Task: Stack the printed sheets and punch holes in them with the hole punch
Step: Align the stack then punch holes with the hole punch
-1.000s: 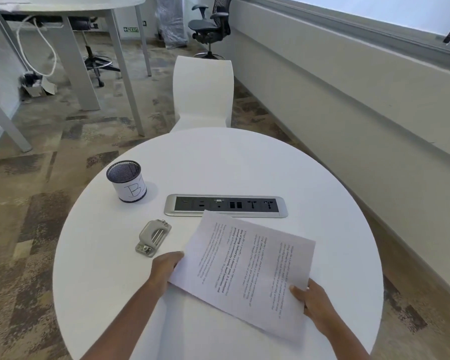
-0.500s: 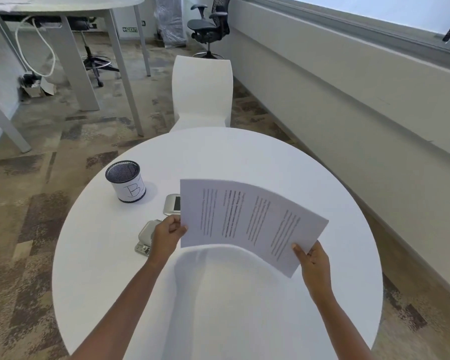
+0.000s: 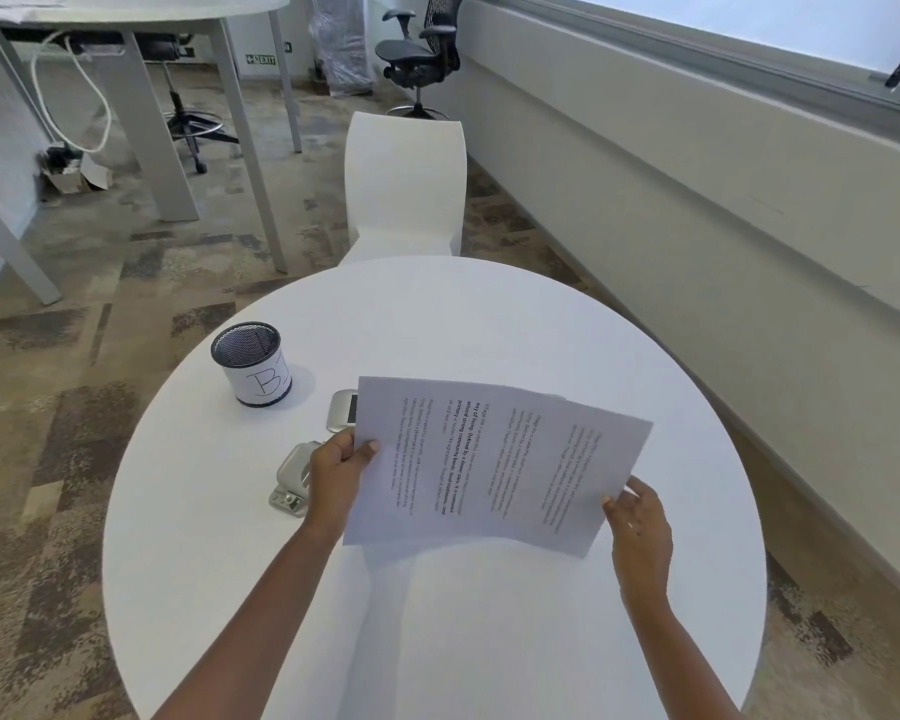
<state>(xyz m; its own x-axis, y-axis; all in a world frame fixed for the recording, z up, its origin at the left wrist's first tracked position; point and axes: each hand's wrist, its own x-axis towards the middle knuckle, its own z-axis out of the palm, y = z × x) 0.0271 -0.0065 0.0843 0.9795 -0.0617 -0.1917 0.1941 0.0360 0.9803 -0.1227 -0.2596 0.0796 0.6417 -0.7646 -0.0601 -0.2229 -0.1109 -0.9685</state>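
Note:
The printed sheets (image 3: pixel 489 459) are held up above the round white table (image 3: pixel 489 324), text facing me and running sideways. My left hand (image 3: pixel 341 470) pinches their left edge, thumb on the front. At the lower right corner my right hand (image 3: pixel 637 517) grips the stack. A second sheet's edge peeks out behind the top right. The grey metal hole punch (image 3: pixel 289 480) lies on the table just left of my left hand, partly hidden by it.
A mesh pen cup (image 3: pixel 253 363) marked "B" stands at the table's left. The silver socket strip (image 3: pixel 341 410) is mostly hidden behind the sheets. A white chair (image 3: pixel 404 184) stands beyond the far edge. A wall ledge runs along the right.
The sheets went from lying flat on the table to lifted upright in both hands. Since half a second ago they have dropped slightly and tilted more toward me.

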